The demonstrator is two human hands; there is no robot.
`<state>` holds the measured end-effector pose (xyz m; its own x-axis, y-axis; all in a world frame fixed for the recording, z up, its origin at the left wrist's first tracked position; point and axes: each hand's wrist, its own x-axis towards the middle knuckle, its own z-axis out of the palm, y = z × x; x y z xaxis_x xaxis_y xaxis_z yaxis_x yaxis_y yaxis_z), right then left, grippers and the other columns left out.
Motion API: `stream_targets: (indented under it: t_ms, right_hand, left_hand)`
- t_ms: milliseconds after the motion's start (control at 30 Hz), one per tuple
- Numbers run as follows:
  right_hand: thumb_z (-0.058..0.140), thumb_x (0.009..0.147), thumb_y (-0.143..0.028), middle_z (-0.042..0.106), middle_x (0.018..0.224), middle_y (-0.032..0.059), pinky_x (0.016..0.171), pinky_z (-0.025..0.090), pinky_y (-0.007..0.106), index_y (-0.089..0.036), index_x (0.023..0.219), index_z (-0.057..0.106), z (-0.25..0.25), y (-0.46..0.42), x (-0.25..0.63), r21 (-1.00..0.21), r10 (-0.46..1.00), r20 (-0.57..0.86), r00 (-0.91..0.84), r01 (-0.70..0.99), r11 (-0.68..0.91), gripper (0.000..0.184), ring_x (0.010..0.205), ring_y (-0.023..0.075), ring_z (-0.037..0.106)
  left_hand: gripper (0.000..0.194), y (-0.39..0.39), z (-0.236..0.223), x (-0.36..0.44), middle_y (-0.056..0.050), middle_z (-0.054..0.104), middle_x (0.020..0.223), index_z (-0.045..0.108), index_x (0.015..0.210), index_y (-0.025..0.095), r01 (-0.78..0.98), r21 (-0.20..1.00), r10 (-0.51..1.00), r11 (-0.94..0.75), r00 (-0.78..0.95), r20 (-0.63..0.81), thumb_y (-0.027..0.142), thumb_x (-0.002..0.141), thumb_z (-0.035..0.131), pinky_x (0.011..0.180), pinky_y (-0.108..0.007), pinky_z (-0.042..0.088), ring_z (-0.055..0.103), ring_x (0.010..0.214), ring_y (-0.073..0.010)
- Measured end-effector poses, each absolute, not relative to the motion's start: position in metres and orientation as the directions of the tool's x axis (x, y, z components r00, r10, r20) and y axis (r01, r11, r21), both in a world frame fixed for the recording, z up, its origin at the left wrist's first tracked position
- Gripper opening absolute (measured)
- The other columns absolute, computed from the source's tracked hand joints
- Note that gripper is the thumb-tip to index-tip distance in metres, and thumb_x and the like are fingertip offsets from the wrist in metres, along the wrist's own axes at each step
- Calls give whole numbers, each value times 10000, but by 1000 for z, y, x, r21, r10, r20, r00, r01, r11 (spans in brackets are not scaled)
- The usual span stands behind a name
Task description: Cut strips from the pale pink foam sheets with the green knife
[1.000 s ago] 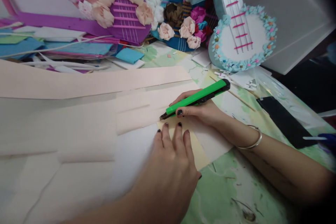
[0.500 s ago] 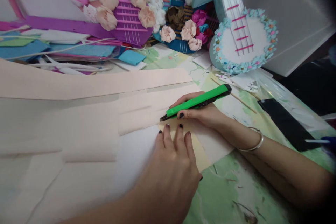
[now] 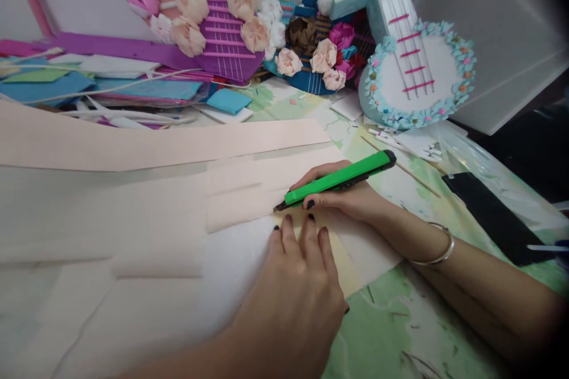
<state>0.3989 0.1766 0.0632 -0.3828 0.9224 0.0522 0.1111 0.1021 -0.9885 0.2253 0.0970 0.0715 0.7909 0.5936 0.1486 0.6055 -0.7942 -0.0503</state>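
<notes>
the bench (image 3: 373,337), under a green and white patterned cloth, is the largest thing i see. over its left side are spread pale paper sheets (image 3: 98,207), overlapping, and across their far part lies a long pinkish strip (image 3: 178,145). at the back, a flower-edged toy guitar (image 3: 424,74) leans, with more decorated guitars beside it. a flat black piece (image 3: 493,216) lies to the right.

then come the hands. the left hand (image 3: 296,290) is open, palm down, with fingers a little apart; it grasps nothing, but presses on a yellowish paper (image 3: 347,263). the right hand (image 3: 355,204) is closed around a green cutter (image 3: 342,177), which is tilted, its black tip (image 3: 279,207) pointing down to the paper, just beyond the left fingertips. how much blade is out is too small for me to tell.

in my judgement, the step in hand is a cut, or a mark, beside the near edge of the folded pinkish sheet (image 3: 233,213). the next move calls for firm holding by the left hand, and for a steady pull which keeps the blade away from those fingers.

compared with half a second ago, everything sits slightly lower and more to the right, probably because the head turns. the hands and cutter keep almost the same pose on the paper.
</notes>
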Motion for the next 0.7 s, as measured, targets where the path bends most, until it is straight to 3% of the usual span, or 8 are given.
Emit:
stream_targets:
  t_ms: [700]
  right_hand:
    - [820, 675, -311, 761, 897, 83, 770, 575, 295, -151, 910, 742, 65, 178, 400, -982, 906, 83, -415, 120, 145, 295, 835, 191, 713]
  left_hand:
    - [717, 97, 73, 225, -334, 488, 1334, 555, 1296, -8, 593, -29, 586, -805, 802, 117, 515, 810, 617, 903, -562, 511, 486, 1224, -488]
